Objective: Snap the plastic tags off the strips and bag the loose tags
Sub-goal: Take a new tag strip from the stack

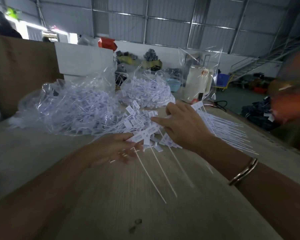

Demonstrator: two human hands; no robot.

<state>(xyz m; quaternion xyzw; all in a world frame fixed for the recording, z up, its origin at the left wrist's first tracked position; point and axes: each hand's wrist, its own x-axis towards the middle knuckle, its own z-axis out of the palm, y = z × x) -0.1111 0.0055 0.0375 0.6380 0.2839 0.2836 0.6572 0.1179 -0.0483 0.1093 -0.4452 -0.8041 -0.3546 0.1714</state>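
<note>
A heap of white plastic tags (140, 118) with long thin tails lies in the middle of the wooden table (163, 213). My left hand (114, 149) lies palm up at the heap's near edge, thumb and fingers pinched on a strip of joined tags (142, 135). My right hand (182, 125) reaches over the heap from the right, fingers spread and pressed on the tags, index finger pointing left. Three tag tails (156, 175) stretch toward me across the table. A clear bag full of tags (71, 108) sits at the left. A second bagged pile (149, 90) sits behind the heap.
A fan of strips (227, 129) lies to the right of my right hand. An upright clear bag and a cream jug (199, 84) stand behind. A white box (85, 58) and a brown board (19, 70) close the left. Another person's orange sleeve (291, 104) is at the right edge.
</note>
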